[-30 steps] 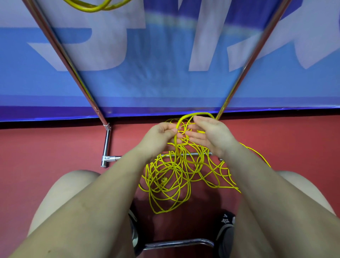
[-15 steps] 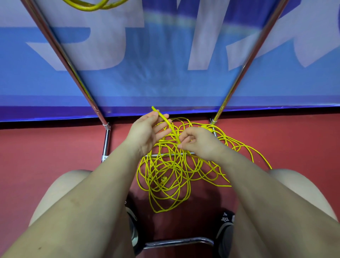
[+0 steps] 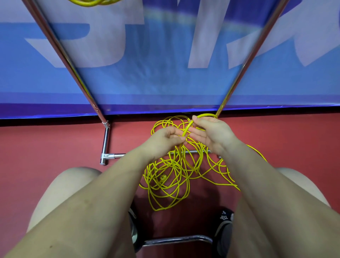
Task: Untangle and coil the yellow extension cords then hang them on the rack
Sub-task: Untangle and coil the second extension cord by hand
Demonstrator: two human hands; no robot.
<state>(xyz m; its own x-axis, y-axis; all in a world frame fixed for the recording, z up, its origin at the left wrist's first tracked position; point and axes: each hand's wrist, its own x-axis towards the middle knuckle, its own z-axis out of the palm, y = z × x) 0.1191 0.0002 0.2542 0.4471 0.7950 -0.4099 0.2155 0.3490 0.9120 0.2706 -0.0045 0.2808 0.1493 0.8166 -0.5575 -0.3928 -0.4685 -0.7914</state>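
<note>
A tangled yellow extension cord [image 3: 165,186] lies in a loose pile on the red floor between my knees, draped over the rack's low crossbar. My left hand [image 3: 163,140] pinches one strand of it at about chest-centre of the view. My right hand [image 3: 213,133] holds the same strand a little higher and to the right, bending it into a raised loop [image 3: 205,116] over the fingers. A coiled yellow cord [image 3: 92,2] hangs at the top edge of the view. The chrome rack [image 3: 70,60] rises in two slanted poles on either side.
A blue banner [image 3: 165,73] with pale lettering stands behind the rack. The rack's base tubes [image 3: 105,143] lie on the floor at left. A second chrome bar [image 3: 176,239] and my two shoes sit near the bottom, between my bare knees.
The strand that stood straight up between my hands is now bent into a loop over my right hand, which has moved up and right. My left hand has shifted slightly down toward the pile.
</note>
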